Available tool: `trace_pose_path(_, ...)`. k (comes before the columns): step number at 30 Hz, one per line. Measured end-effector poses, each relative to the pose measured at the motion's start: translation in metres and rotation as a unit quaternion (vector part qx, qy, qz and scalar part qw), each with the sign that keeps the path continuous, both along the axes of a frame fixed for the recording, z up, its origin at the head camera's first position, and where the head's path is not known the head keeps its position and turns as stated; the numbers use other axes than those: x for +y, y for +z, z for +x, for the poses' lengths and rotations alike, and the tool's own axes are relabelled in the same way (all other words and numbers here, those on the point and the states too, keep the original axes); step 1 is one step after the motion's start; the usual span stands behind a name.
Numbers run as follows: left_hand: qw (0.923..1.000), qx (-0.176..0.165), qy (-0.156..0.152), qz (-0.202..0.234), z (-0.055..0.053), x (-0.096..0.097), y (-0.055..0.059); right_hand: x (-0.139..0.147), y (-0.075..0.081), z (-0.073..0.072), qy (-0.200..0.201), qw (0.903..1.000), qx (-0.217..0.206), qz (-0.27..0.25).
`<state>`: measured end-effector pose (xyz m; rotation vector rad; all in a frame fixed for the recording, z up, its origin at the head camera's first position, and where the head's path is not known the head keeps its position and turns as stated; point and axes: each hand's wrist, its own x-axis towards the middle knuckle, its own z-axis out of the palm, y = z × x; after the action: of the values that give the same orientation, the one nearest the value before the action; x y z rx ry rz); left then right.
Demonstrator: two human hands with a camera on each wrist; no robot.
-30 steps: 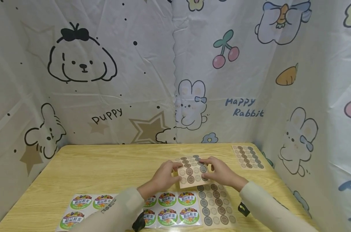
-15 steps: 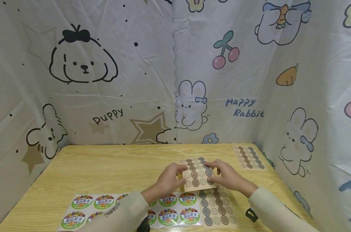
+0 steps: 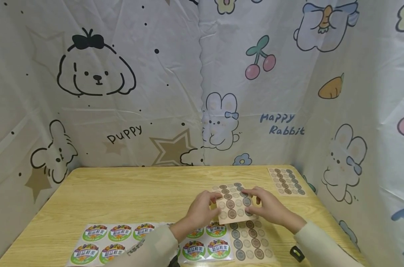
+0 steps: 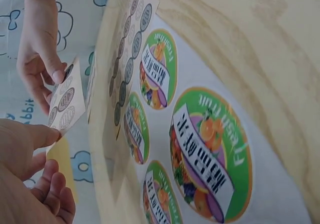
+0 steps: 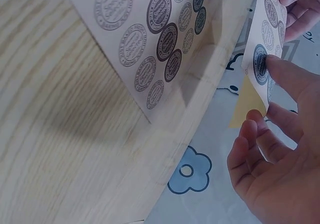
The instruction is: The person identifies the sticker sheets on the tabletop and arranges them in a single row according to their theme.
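Observation:
Between my two hands is a kraft-coloured sticker sheet (image 3: 234,204) with rows of round brown, grey and pale stickers. My left hand (image 3: 202,209) pinches its left edge, thumb on the printed face. On the opposite edge my right hand (image 3: 270,205) pinches it with thumb and fingers. The sheet is held above the table, tilted so its print faces up. A plain yellow surface (image 5: 242,104) shows below the printed face in the right wrist view. Under the held sheet lies another kraft sticker sheet (image 3: 252,241), its upper part hidden.
White sheets of round fruit labels (image 3: 193,250) lie left of the lower kraft sheet, partly covered by my left sleeve (image 3: 152,241). One more kraft sticker sheet (image 3: 286,181) lies at the table's far right corner. A printed curtain (image 3: 168,92) hangs along the table's back and sides.
Both hands have moved right and slightly nearer with the sticker sheet between them. Their pinch on its two edges looks the same. The sheets on the table have stayed put.

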<state>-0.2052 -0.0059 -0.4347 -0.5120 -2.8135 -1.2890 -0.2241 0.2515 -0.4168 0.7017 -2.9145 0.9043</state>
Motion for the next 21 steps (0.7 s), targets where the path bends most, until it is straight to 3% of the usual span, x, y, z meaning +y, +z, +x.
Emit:
trace_pose_path(10, 0.9999, 0.006, -0.008, -0.008, 0.009, 0.007, -0.01, 0.008, -0.008, 0.009, -0.001, 0.9999, -0.011, -0.006)
trace_pose_path(21, 0.9998, 0.0, -0.012, -0.014, 0.01, 0.021, -0.008, 0.022, -0.012, 0.016, -0.008, 0.9999, 0.013, -0.005)
